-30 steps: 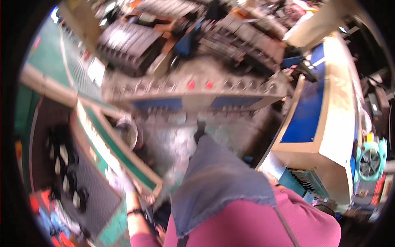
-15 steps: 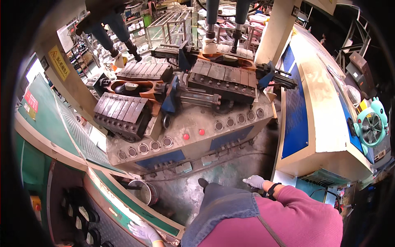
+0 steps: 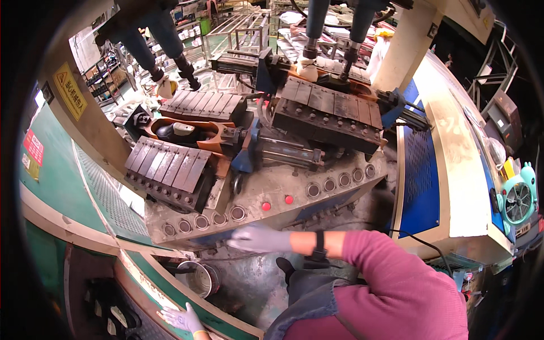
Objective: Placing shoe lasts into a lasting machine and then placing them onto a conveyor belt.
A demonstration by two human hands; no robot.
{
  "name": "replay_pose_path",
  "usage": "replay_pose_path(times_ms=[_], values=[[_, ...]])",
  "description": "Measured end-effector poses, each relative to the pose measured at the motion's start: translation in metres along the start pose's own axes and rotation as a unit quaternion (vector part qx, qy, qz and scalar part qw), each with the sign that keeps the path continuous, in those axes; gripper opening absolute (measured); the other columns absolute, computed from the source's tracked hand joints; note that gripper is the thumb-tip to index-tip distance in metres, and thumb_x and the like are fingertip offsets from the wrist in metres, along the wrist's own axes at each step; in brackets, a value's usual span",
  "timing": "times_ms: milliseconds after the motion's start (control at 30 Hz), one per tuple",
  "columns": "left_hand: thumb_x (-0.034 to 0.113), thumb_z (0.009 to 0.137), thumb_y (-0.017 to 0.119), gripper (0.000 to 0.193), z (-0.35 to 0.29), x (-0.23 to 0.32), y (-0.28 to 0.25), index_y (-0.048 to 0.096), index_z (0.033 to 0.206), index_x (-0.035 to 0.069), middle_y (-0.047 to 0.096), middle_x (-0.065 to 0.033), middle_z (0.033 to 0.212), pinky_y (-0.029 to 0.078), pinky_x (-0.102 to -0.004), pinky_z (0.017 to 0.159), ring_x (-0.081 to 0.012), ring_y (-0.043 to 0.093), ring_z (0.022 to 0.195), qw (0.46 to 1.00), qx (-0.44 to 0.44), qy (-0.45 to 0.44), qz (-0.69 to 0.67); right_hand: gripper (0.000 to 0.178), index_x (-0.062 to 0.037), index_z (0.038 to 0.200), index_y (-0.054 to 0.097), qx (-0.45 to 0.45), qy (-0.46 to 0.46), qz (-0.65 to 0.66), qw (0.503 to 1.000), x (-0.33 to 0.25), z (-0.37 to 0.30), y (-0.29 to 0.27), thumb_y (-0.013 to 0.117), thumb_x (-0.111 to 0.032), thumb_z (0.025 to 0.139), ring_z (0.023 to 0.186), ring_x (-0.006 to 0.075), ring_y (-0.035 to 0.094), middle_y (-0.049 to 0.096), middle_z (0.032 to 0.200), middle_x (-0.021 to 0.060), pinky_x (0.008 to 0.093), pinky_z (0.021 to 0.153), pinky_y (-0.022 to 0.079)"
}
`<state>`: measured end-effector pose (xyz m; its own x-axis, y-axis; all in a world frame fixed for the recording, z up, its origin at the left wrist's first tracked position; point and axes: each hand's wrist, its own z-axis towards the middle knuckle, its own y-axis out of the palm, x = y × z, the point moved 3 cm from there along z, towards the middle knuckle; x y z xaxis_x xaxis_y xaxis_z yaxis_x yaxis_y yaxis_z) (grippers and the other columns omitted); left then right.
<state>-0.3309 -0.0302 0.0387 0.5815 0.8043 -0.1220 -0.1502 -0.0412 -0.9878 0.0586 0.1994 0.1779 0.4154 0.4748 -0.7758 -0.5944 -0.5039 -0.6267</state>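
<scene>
My left hand (image 3: 180,319), in a white glove, lies with fingers spread on the edge of the green and cream machine frame (image 3: 148,283) at the lower left. In front of the grey control panel (image 3: 258,226) is my right hand (image 3: 254,237), also gloved and smeared by motion, so its fingers do not show clearly. It is nearest the row of round dials (image 3: 238,213) on the panel's left, below a red button (image 3: 266,206). No object is visible in either hand. Above, a dark shoe-shaped piece (image 3: 177,131) sits in an orange cradle between metal-plated blocks (image 3: 164,167).
Blue press cylinders (image 3: 164,42) hang over the blocks. A metal bucket (image 3: 203,279) stands on the floor. To the right are a cream and blue cabinet (image 3: 419,175) and a mint-green fan (image 3: 517,198). Dark shoes (image 3: 116,317) lie at the lower left.
My right hand has swung left and forward from beside my body to the front of the panel. The left hand stays on the frame edge, its fingers more spread. The view has shifted slightly.
</scene>
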Motion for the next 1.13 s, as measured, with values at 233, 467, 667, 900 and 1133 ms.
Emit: replay_pose_path(times_ms=[233,467,667,900,1133], values=[[0.040,0.072,0.082,0.110,0.058,0.005,0.005,0.020,0.153,0.000,0.025,-0.0199,0.159,0.023,-0.0415,0.121,-0.0331,0.026,0.146,0.998,-0.025,-0.062,-0.003,0.033,0.0000,0.081,0.059,0.349,-0.114,0.069,0.928,-0.036,0.211,-0.074,0.058,-0.029,0.097,0.077,0.0226,0.060,0.061,0.081,0.0182,0.0376,0.070,0.046],[0.036,0.074,0.079,0.104,0.063,0.035,-0.024,0.022,0.152,-0.002,0.022,-0.0182,0.160,0.014,-0.0395,0.123,-0.0327,0.020,0.149,0.997,-0.050,-0.048,-0.038,0.037,0.0056,0.110,0.058,0.507,-0.017,0.063,0.860,0.086,0.286,-0.192,0.060,-0.026,0.091,0.097,0.0341,0.062,0.065,0.105,0.0230,0.0418,0.089,0.047],[0.035,0.076,0.078,0.102,0.066,0.023,-0.024,0.022,0.152,-0.003,0.017,-0.0181,0.162,0.012,-0.0405,0.123,-0.0334,0.018,0.149,0.992,-0.087,-0.081,-0.044,0.071,0.0046,0.125,0.057,0.215,0.134,-0.198,0.947,0.118,0.384,-0.129,0.075,-0.046,0.078,0.122,0.0385,0.056,0.061,0.126,0.0267,0.0431,0.102,0.045],[0.036,0.077,0.076,0.100,0.071,0.029,-0.027,0.023,0.152,-0.004,0.017,-0.0183,0.162,0.012,-0.0412,0.123,-0.0337,0.017,0.149,0.991,-0.098,-0.080,-0.033,0.067,0.0025,0.111,0.068,0.046,0.163,-0.223,0.960,0.178,0.472,-0.143,0.087,-0.038,0.061,0.110,0.0327,0.065,0.070,0.113,0.0216,0.0372,0.092,0.051],[0.038,0.078,0.075,0.098,0.063,0.005,-0.037,0.024,0.152,-0.001,0.017,-0.0177,0.162,0.011,-0.0408,0.124,-0.0331,0.018,0.149,0.983,-0.134,-0.124,-0.002,0.051,-0.0071,0.112,0.072,0.010,0.166,-0.266,0.949,0.123,0.474,-0.099,0.081,-0.031,0.068,0.106,0.0251,0.068,0.072,0.115,0.0131,0.0355,0.094,0.050]])
